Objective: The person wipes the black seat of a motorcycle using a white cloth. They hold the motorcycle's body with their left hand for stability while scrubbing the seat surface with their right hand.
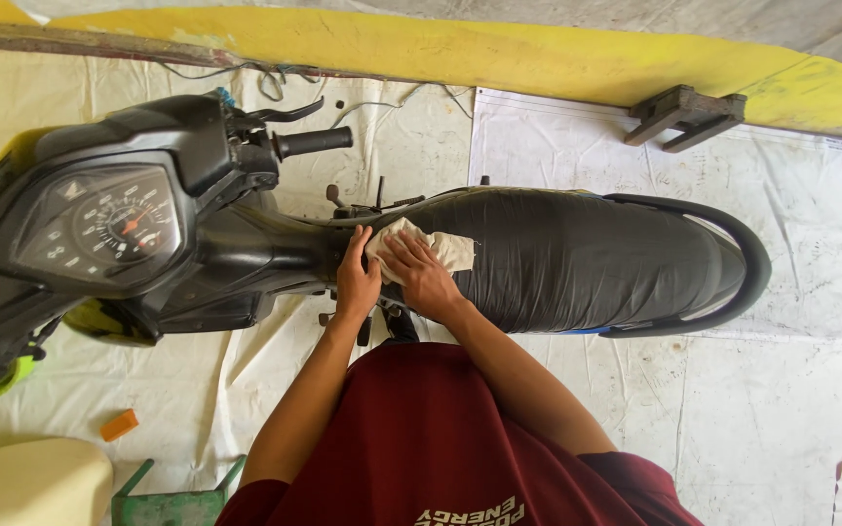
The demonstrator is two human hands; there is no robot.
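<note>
Both hands on rag at front of motorcycle seat.
Right hand [423, 276] presses flat on the white rag [440, 248], no closed grip; left hand [357, 278] flat beside it, touching the rag's edge on the black seat [577, 258]. Risk: rag likely slips off the sloped seat nose under flat-palm pressure.

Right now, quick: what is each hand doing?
Left hand: open, resting flat on the motorbike beside the seat's front.
Right hand: open, pressing a pale cloth onto the black seat.
</note>
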